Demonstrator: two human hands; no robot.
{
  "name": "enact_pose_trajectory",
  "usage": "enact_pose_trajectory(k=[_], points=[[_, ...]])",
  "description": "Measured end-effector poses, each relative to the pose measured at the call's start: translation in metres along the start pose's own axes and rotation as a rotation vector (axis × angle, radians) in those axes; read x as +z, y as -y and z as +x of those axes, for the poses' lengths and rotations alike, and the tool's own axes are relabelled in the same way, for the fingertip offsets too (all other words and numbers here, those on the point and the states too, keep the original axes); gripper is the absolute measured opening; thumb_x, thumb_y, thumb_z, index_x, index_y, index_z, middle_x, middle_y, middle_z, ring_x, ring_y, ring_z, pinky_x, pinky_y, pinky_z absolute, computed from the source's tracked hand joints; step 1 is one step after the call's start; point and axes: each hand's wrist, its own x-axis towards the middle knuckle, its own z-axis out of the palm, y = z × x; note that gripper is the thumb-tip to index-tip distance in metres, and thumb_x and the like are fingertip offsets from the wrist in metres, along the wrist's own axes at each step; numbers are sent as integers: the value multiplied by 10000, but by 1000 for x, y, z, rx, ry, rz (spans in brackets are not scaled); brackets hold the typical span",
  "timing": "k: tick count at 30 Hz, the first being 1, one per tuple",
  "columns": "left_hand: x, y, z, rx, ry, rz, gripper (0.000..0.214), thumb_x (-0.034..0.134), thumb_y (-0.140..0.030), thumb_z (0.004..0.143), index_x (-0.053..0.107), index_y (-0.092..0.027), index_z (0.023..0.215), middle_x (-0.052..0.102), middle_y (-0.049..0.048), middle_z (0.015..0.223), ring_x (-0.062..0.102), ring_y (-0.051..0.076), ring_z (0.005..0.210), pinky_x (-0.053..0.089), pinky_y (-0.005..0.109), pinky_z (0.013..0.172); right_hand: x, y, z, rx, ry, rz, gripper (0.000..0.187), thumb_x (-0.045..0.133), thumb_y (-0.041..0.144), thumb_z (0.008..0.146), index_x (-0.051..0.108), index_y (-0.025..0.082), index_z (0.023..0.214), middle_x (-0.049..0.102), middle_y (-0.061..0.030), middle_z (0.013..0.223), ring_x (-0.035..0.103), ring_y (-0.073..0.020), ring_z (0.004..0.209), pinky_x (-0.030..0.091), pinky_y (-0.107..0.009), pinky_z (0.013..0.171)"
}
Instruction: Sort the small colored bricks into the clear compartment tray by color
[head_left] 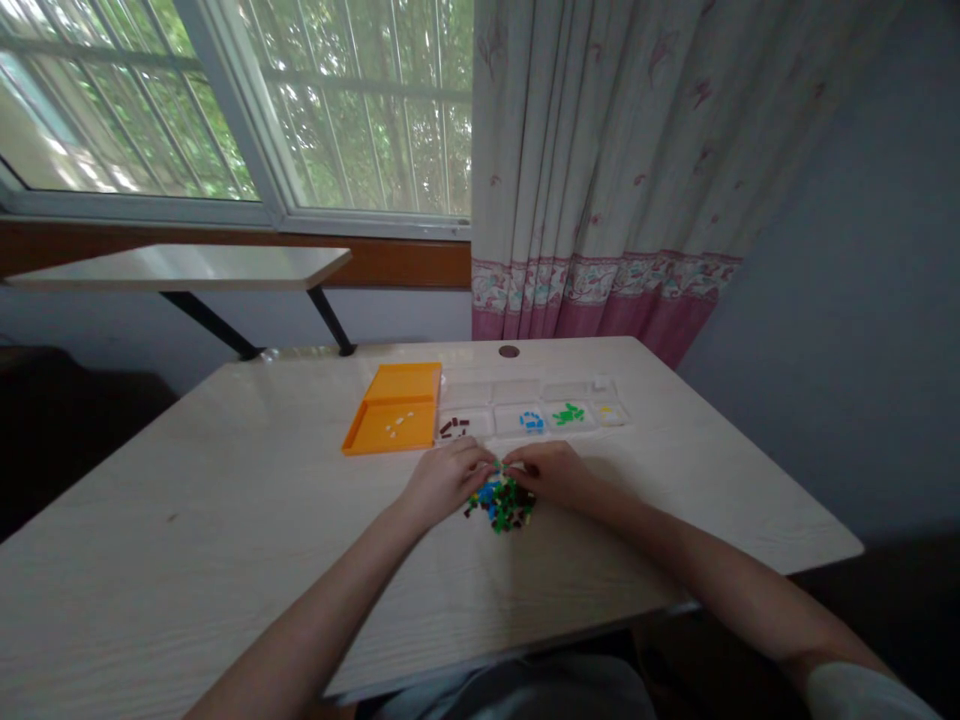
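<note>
"Two hands in close, folks, and everything centres on the pile (510,510) of small mixed pieces! Left hand (448,480) at its far left, right hand (553,470) at its far right."

"And how are they set?"

"Fingertips bunched on both, the two sets almost meeting over the pile's far edge. A greenish bit (496,467) shows between them; too small to tell whether either hand is clamped on it."

"Where's the danger?"

"Right under those fingers, I'd say! The pieces are tiny and jumbled, so a pinch could drag neighbours along, and a bumped knuckle could scatter them over the tabletop (262,500)."

"Anything beyond the pile?"

"The clear tray (517,389), just past it, with brown pieces (454,428), blue pieces (532,422) and green pieces (568,414) in separate compartments. The left hand sits so near that a careless nudge might jolt them together."

"And the orange box (405,381)?"

"Beyond the pile and off to its left, open, white pieces (399,422) inside. Safer there!"
</note>
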Motion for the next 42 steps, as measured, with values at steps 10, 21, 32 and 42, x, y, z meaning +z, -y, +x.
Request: enact_pose_trajectory(k=[10,21,32,42], points=[[4,0,-1,36,-25,-13,208,442,-295,863,620,-192,896,609,34,821,566,127,749,415,213,643,0,4,0,9,-49,-5,201,563,325,788,670,219,921,635,23,590,532,-88,510,353,-188,539],[2,-1,-1,27,-87,-68,213,435,-303,870,599,-191,946,596,30,827,554,118,754,413,207,654,-1,-1,1,-23,-102,-32,177,550,301,794,679,216,881,655,13,619,547,-94,529,363,-190,550],[4,0,0,-19,93,-37,191,447,-262,843,621,-220,908,579,19,879,558,132,812,430,217,691,-12,-15,3,-95,-422,-120,198,533,331,807,671,191,788,549,39,477,472,-63,434,360,-173,524],[2,1,0,-57,105,38,222,408,-257,852,617,-220,918,579,24,893,566,143,824,431,229,703,-15,-14,3,-87,-428,-136,211,525,334,814,670,182,794,551,38,473,480,-58,432,358,-173,526]])
